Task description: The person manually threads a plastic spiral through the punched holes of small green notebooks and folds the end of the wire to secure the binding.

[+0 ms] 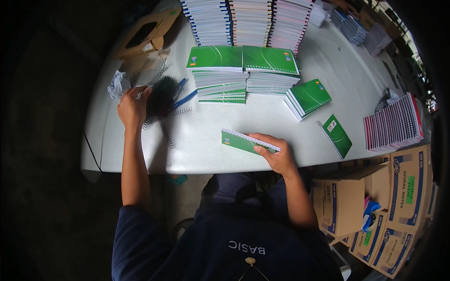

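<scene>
My right hand (277,153) grips a small green-covered notepad (241,142) at its right end, thumb on top. A row of punched holes runs along the notepad's upper edge, and no coil shows in it. My left hand (133,107) reaches to a tangled heap of dark spiral coils (161,96) on the table's left. Its fingers are pinched around a spiral coil (139,95), partly hidden by the hand. Blue-handled pliers (186,99) lie partly under the heap. Loose coils (183,111) stick out around it.
Two stacks of green notepads (220,84) stand ahead, before tall piles of bound notebooks (251,21). A smaller green stack (309,98) and one coil-bound notebook (335,136) lie right. Red-covered notebooks (393,124) sit at the right edge, above cardboard boxes (344,201). Crumpled paper (118,84) lies left.
</scene>
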The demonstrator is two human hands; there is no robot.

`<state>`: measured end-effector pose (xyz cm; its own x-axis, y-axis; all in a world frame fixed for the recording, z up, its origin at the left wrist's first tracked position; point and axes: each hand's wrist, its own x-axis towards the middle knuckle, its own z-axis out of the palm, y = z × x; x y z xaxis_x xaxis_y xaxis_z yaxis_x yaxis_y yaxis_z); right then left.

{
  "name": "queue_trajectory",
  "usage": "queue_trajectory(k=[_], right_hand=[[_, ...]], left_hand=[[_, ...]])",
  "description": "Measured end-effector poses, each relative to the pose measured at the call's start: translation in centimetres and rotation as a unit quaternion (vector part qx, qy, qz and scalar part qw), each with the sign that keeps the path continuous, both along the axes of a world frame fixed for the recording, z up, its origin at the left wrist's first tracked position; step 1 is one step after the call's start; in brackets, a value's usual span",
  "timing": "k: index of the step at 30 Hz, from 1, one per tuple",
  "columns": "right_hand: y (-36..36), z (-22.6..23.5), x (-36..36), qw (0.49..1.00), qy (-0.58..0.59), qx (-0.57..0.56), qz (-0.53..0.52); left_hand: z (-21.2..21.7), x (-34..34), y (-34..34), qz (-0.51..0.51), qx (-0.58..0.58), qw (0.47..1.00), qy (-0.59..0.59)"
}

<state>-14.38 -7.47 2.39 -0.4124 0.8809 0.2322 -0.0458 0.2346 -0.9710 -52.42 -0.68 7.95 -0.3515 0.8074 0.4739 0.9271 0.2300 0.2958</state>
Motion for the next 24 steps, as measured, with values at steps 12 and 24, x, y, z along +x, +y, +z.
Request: queue_trajectory(k=[12, 24], right_hand=[[-1.6, 0.0, 2.3, 0.997, -0.009, 0.008, -0.075], [-2.3, -1.0, 3.3, 0.990, 0.042, -0.002, -0.131]], left_hand=[[-3.1, 12.9, -6.7, -0.475, -0.208, 0.842, -0.146], [-2.0, 15.1, -7.2, -0.464, -0.212, 0.792, -0.334]])
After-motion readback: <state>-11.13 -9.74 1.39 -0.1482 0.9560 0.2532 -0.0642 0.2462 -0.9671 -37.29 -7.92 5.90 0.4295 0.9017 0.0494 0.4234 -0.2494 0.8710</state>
